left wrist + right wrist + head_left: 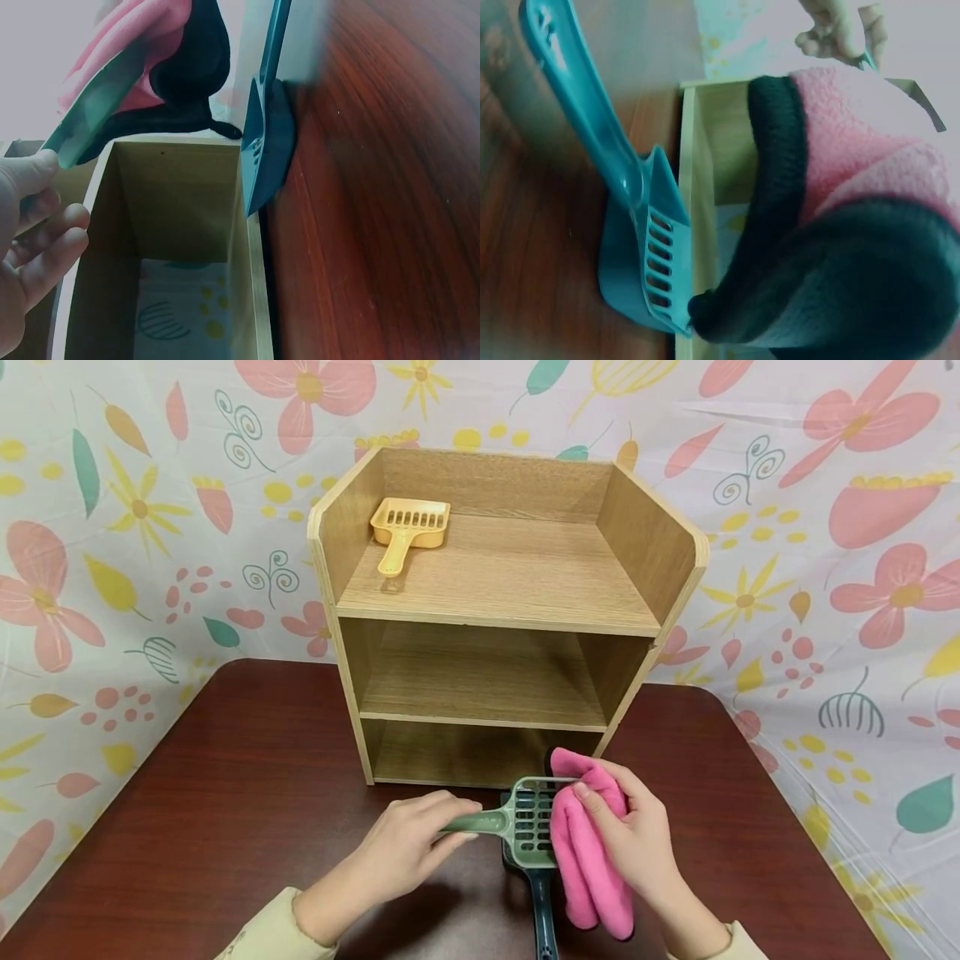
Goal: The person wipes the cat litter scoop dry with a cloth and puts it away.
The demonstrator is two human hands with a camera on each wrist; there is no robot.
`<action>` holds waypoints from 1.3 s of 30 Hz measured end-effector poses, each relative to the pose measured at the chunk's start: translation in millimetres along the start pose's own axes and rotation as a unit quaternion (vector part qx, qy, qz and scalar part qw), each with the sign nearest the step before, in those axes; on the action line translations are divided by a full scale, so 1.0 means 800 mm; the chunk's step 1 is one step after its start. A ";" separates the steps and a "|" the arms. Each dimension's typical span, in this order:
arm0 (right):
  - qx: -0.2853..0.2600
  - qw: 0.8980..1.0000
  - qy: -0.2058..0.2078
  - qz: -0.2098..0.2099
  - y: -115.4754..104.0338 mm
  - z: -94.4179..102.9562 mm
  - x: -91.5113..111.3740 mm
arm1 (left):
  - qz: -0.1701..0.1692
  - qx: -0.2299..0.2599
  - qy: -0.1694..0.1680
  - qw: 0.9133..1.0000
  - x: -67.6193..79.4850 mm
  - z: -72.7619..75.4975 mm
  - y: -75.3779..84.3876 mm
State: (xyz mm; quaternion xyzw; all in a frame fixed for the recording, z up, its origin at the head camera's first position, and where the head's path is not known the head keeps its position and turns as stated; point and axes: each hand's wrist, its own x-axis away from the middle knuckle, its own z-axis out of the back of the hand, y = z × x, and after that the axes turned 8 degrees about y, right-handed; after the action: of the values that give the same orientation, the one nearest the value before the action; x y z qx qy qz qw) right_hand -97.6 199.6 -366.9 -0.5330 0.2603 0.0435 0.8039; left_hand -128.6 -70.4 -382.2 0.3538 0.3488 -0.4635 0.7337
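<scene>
My left hand (408, 839) pinches the handle of a green slotted litter scoop (534, 827), held sideways above the table. In my right hand (637, 827) is a folded pink cloth (588, 852) with dark edging, gripped against the scoop's far end and covering part of it. The left wrist view shows the thumb and fingertips of the left hand (34, 217) at the handle. Beneath the green scoop, a dark teal litter scoop (656, 240) in a holder of like colour lies on the table, its handle pointing toward me.
A wooden shelf unit (480, 625) with two open compartments stands behind the hands. On its top board, at the left, sits a yellow litter scoop (408, 531) in its holder. The dark red-brown table (247, 777) reaches to a flowered cloth backdrop (150, 527).
</scene>
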 end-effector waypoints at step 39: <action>-0.327 0.915 0.166 -0.168 -0.026 -0.059 0.030 | 0.139 0.042 0.106 0.984 0.006 -0.058 0.041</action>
State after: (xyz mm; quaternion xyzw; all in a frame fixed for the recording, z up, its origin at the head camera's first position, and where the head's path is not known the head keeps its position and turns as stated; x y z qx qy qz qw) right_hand -87.5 144.4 -375.0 -0.8016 0.2679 -0.0985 0.5253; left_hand -105.2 -23.4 -403.4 0.4767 0.3520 -0.3313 0.7343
